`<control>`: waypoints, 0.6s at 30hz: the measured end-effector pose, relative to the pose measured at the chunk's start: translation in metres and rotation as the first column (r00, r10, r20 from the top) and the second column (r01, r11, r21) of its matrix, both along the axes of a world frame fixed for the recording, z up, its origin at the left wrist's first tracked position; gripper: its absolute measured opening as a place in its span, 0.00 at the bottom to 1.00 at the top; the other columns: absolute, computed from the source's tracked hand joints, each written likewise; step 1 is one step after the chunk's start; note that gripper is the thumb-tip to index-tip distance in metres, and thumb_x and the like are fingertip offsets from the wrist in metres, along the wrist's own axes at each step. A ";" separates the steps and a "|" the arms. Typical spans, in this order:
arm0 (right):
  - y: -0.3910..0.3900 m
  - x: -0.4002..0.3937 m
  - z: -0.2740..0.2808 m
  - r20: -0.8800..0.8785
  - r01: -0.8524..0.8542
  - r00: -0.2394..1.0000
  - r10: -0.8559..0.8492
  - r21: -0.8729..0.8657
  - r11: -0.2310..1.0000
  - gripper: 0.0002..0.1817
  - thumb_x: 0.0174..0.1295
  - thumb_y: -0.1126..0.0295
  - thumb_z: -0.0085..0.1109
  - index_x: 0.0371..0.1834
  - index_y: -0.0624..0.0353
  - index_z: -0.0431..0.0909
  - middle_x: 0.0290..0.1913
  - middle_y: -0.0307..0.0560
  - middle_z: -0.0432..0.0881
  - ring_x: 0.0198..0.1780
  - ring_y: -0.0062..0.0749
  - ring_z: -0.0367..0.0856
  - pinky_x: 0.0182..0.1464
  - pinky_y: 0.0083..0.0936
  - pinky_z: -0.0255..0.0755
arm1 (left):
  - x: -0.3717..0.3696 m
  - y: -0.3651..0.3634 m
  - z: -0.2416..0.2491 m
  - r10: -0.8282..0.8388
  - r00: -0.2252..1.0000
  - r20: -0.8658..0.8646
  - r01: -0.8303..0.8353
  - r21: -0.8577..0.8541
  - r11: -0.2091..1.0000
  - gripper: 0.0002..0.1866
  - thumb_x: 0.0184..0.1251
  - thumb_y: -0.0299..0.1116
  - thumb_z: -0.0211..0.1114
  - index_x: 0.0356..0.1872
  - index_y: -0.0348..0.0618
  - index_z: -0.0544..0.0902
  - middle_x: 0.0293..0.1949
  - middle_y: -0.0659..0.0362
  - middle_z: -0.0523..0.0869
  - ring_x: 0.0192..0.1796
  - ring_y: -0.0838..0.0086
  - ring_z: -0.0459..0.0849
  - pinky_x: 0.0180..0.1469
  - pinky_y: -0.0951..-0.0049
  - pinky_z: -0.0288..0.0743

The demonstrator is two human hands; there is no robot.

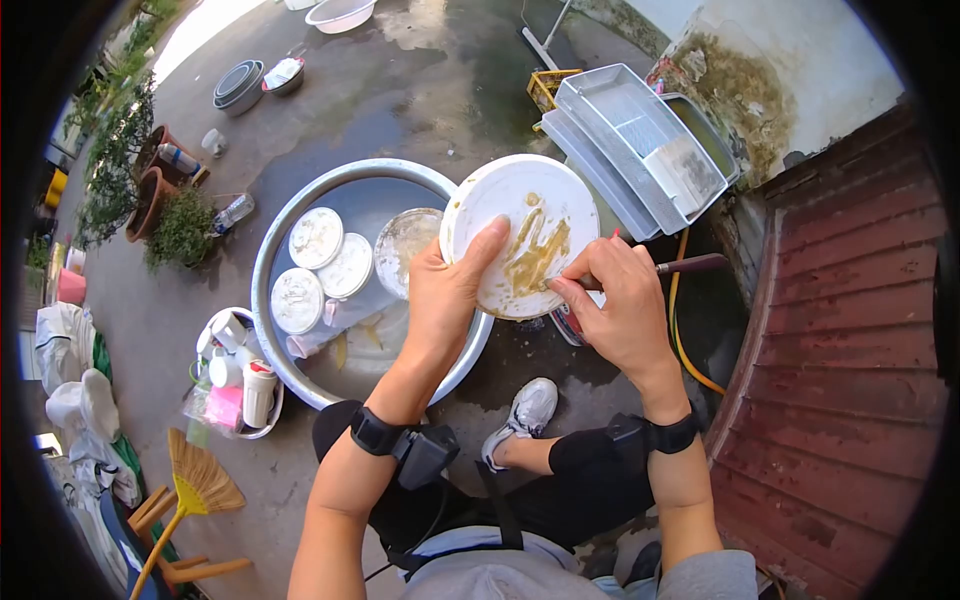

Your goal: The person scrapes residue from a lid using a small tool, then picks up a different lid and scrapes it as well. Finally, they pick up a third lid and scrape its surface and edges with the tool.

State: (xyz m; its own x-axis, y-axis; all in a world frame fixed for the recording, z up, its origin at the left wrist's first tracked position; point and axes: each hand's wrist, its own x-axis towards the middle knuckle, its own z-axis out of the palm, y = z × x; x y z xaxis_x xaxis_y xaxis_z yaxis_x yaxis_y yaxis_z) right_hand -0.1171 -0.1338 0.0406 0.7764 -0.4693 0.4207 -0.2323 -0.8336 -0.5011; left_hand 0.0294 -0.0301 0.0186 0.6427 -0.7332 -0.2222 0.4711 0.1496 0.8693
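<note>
My left hand (pixel 447 290) grips a round white plastic lid (pixel 520 190) by its left side, thumb on the face. Yellow-brown residue is smeared over the lid's middle. The closed fingers of my right hand (pixel 622 305) hold a tool with a dark brown handle (pixel 692 263), which sticks out to the right. Its working end is mostly hidden by my fingers, which are at the lid's lower right. Below and left of the lid stands a large round metal basin (pixel 268 325) of water. Several dirty white lids (pixel 316 238) lie in it.
A bowl of cups and bags (pixel 272 425) stands left of the basin. Stacked plastic bins (pixel 640 140) and a yellow hose (pixel 682 335) are at right, beside a red corrugated panel (pixel 830 380). A straw broom (pixel 200 480) leans at lower left. Potted plants (pixel 180 225) line the left.
</note>
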 end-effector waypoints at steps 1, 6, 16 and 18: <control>0.001 0.001 0.000 0.002 0.000 1.000 0.000 0.000 1.000 0.11 0.51 0.71 0.69 0.26 0.55 0.73 0.26 0.38 0.76 0.32 0.37 0.75 0.38 0.35 0.61 | 0.000 0.000 0.000 0.005 1.000 0.001 -0.005 0.003 1.000 0.16 0.65 0.34 0.69 0.49 0.32 0.83 0.43 0.55 0.87 0.42 0.78 0.85 0.45 0.77 0.79; 0.009 0.007 -0.005 0.001 -0.092 0.996 0.092 0.015 0.996 0.10 0.51 0.70 0.69 0.26 0.55 0.73 0.26 0.38 0.76 0.33 0.38 0.75 0.38 0.35 0.61 | 0.000 0.002 -0.003 -0.003 0.999 0.047 0.003 0.012 1.000 0.16 0.65 0.34 0.69 0.48 0.32 0.83 0.43 0.56 0.87 0.42 0.78 0.85 0.45 0.77 0.79; 0.002 0.004 -0.005 0.010 -0.050 0.999 0.050 -0.026 0.998 0.10 0.51 0.70 0.69 0.25 0.55 0.73 0.27 0.39 0.76 0.33 0.37 0.75 0.37 0.34 0.61 | 0.005 0.007 -0.003 -0.029 1.000 0.012 0.029 0.020 0.999 0.16 0.66 0.33 0.69 0.49 0.32 0.82 0.43 0.56 0.87 0.42 0.78 0.85 0.45 0.77 0.79; 0.008 0.006 -0.006 -0.012 -0.102 0.995 0.101 -0.010 0.995 0.10 0.50 0.70 0.69 0.26 0.55 0.73 0.27 0.39 0.76 0.33 0.37 0.75 0.37 0.34 0.62 | 0.005 0.007 -0.003 -0.030 1.000 0.008 0.030 0.017 0.999 0.17 0.65 0.33 0.69 0.49 0.32 0.82 0.43 0.56 0.87 0.42 0.78 0.85 0.45 0.77 0.79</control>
State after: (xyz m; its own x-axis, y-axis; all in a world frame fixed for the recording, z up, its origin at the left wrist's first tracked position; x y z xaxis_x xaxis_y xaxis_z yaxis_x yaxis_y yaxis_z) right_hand -0.1107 -0.1256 0.0349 0.8247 -0.3833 0.4159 -0.1519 -0.8584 -0.4899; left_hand 0.0343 -0.0232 0.0159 0.6226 -0.7481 -0.2297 0.4682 0.1209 0.8753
